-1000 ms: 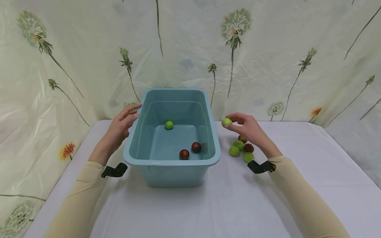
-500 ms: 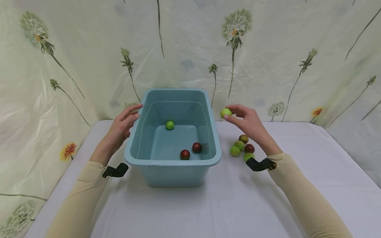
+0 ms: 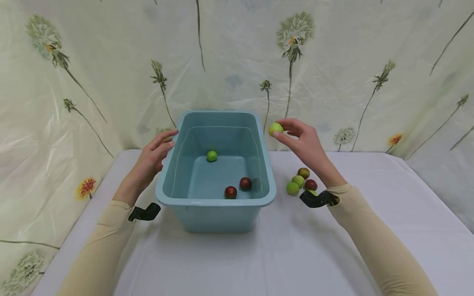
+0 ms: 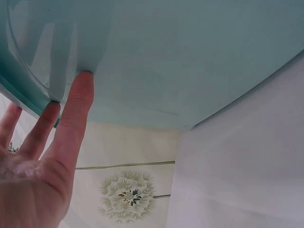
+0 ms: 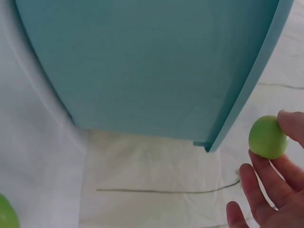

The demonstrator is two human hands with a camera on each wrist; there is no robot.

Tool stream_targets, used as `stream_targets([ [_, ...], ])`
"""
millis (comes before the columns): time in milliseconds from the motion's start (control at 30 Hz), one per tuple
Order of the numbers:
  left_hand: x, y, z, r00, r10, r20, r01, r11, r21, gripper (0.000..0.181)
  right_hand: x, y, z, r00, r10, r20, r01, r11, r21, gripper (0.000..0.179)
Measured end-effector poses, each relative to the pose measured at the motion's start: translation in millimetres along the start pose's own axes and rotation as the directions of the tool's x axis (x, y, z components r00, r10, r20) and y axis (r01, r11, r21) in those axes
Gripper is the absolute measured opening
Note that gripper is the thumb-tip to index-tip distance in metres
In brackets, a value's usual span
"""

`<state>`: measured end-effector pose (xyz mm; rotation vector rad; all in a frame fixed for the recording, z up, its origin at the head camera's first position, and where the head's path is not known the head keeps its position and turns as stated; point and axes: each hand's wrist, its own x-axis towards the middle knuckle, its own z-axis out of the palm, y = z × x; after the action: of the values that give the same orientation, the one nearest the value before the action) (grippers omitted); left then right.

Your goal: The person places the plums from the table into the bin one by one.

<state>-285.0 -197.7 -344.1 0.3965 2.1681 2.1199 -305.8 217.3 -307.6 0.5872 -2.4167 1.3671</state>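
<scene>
In the head view my right hand [image 3: 303,139] pinches a green plum-like fruit [image 3: 275,129] between thumb and fingertips. It is raised beside the right rim of a blue plastic tub [image 3: 218,202]; the right wrist view shows the fruit [image 5: 268,137] apart from the tub wall. My left hand [image 3: 149,160] is at the tub's left side, its fingertips touching the outer wall under the rim [image 4: 85,76], fingers extended. Inside the tub lie a green fruit [image 3: 212,156] at the back and two dark red fruits, one [image 3: 230,192] nearer the front and one [image 3: 245,183] beside it.
Right of the tub, several fruits sit grouped on the white-covered table [image 3: 314,246]: green ones [image 3: 292,188], a dark red one [image 3: 310,185] and a brownish one [image 3: 303,173]. One green fruit is partly hidden by the black right wrist camera [image 3: 316,199]. A flower-patterned sheet [image 3: 229,53] hangs behind.
My right hand has lifted the green fruit away from the group and moved it up and slightly left, to the tub's right rim. The left hand stays at the tub's side.
</scene>
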Motion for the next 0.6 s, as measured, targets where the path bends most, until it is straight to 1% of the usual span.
stream_targets([
  [133, 0.3, -0.2, 0.4, 1.0, 0.004, -0.004, -0.004, 1.0, 0.004, 0.049, 3.8, -12.2, 4.5, 1.0, -0.027, 0.008, 0.027, 1.0, 0.015, 0.039],
  [300, -0.2, -0.1, 0.4, 1.0, 0.005, 0.002, -0.005, 1.0, 0.01, 0.05, 9.6, -27.1, 9.4, 0.996, -0.08, 0.026, 0.08, 0.997, 0.011, 0.038],
  [600, -0.7, -0.1, 0.6, 1.0, 0.012, 0.003, -0.012, 1.0, 0.01, 0.051, 20.8, -40.3, 22.1, 0.988, -0.14, 0.063, 0.139, 0.99, 0.023, 0.037],
])
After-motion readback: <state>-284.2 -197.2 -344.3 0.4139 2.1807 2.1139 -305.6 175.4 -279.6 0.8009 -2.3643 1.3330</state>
